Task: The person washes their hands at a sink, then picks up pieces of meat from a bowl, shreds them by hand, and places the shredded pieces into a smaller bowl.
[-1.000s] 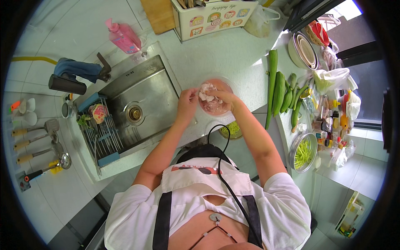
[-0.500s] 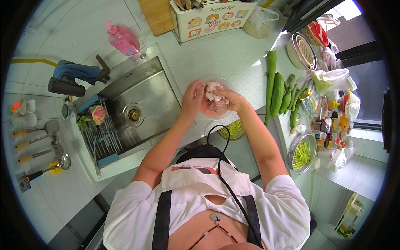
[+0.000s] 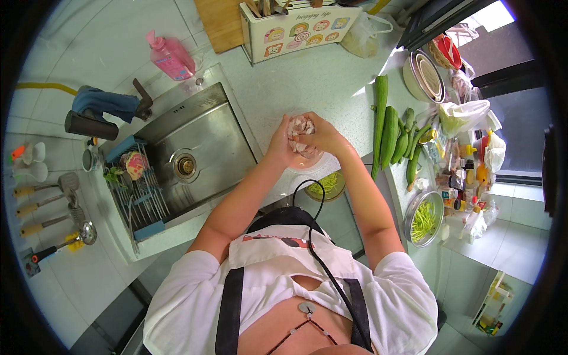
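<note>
Both hands are cupped around a clump of pale pink raw meat (image 3: 300, 126), just above a clear round bowl (image 3: 309, 168) on the counter beside the sink. My left hand (image 3: 282, 142) presses against the clump's left side, fingers closed around it. On the other side my right hand (image 3: 325, 137) wraps over the meat with its fingers curled in. Pinkish liquid shows in the near part of the bowl; the hands and meat cover the rest.
A steel sink (image 3: 204, 157) with a drying rack (image 3: 142, 192) lies at left. Long green gourds (image 3: 389, 135) and a bowl of green shreds (image 3: 424, 220) rest on the right counter. Behind stand a pink pump bottle (image 3: 171, 57) and a cream utensil holder (image 3: 302, 32).
My hands have closed in on the meat and gathered it into a tighter clump, shifted toward the bowl's far side. More of the bowl's near part shows now.
</note>
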The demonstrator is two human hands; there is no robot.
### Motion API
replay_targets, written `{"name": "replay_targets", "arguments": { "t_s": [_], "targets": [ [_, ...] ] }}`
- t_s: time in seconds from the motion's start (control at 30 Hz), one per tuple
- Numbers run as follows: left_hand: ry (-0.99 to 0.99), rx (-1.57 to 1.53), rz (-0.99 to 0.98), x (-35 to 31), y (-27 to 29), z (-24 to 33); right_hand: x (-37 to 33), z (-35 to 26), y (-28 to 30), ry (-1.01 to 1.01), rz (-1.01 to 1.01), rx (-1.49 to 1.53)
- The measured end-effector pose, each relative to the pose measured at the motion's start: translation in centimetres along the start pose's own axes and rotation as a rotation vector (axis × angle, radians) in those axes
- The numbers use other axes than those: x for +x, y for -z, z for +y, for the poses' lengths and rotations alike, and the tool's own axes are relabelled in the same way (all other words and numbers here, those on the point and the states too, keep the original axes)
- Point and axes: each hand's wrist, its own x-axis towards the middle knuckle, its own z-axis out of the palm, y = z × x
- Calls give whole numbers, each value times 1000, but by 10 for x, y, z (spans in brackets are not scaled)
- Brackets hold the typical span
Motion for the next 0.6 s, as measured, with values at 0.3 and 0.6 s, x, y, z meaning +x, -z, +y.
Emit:
{"name": "replay_targets", "arguments": {
  "t_s": [0.3,0.6],
  "targets": [
    [-159,310,143,3,-2,-4,-10,3,-4,36,113,-121],
    [-91,449,127,-7,0,4,0,45,-14,48,164,-86]
  ]
}}
